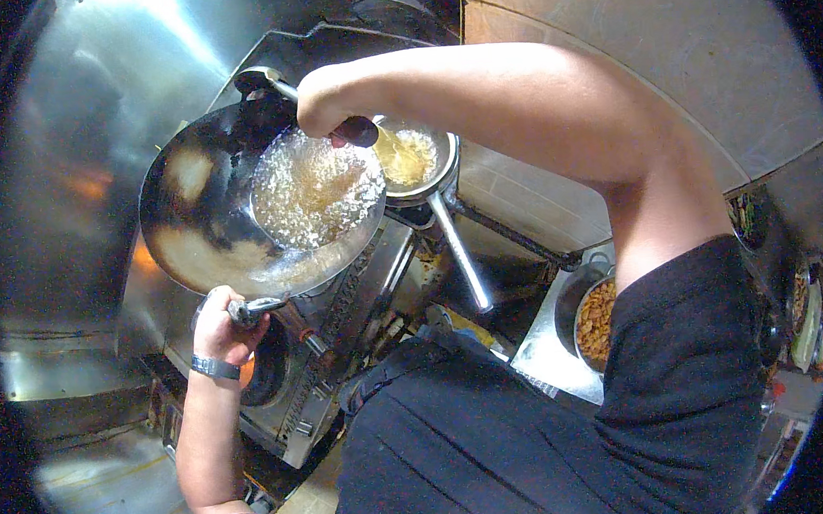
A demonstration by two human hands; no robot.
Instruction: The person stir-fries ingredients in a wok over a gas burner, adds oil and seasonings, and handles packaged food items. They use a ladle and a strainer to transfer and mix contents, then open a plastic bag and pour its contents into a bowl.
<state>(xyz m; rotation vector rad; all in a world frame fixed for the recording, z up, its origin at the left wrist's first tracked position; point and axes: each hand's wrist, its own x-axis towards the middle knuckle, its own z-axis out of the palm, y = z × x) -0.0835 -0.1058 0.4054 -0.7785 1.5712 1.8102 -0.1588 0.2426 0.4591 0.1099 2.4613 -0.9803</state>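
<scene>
My left hand (224, 327), with a band at the wrist, is closed around the handle of a large blackened wok (189, 242). The wok is tilted to the right. Bubbling, foamy oil-like liquid (318, 192) lies in it, and a yellowish stream runs over its rim into a round metal pot (450, 165) with a long silver handle. Reaching across from the right, my right hand (322, 102) grips what looks like a ladle (276, 81), its metal shaft and dark rounded end showing on either side of the fist. The ladle's dark bowl is above the wok's far rim.
A stove (299, 424) stands beneath the wok, with an orange glow near my left wrist. To the right, a pan of brown pieces (595, 326) sits on a metal surface. Shiny metal panels (77, 183) rise on the left.
</scene>
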